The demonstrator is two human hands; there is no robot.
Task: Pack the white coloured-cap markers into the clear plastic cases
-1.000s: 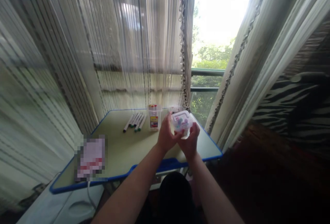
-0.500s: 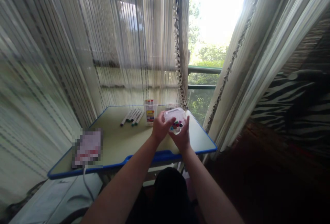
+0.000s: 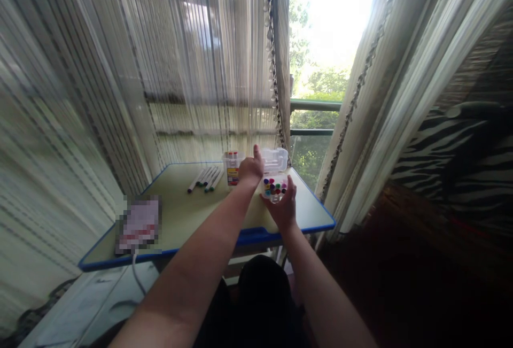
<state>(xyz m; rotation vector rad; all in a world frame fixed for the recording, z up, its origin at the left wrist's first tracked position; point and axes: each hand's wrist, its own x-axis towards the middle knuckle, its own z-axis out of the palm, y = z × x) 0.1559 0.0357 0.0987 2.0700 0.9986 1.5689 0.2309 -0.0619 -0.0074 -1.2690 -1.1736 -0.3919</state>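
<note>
A clear plastic box (image 3: pixel 276 176) with its lid (image 3: pixel 274 160) raised stands near the table's right side. Several coloured round ends, apparently marker caps, show inside it. My right hand (image 3: pixel 284 206) grips this box from the near right side, fingers and thumb around it. My left hand (image 3: pixel 251 169) is beside a second clear container (image 3: pixel 232 171), covering its right part; its thumb points up, away from the fingers, which are mostly hidden. That container has a yellow, red and blue label and red tops inside. Several white markers (image 3: pixel 206 179) with dark and green ends lie left of it.
The pale table (image 3: pixel 180 214) has a blue edge. A blurred-out pinkish item (image 3: pixel 139 222) lies at its left, with a cable (image 3: pixel 138 276) hanging below. Striped curtains (image 3: pixel 200 70) hang behind, and a window with a green rail (image 3: pixel 315 105) is at the right.
The clear box's lid has swung up and back, so the coloured ends show fully. My left hand has left the box and moved up and left to the labelled container. My right hand still holds the box.
</note>
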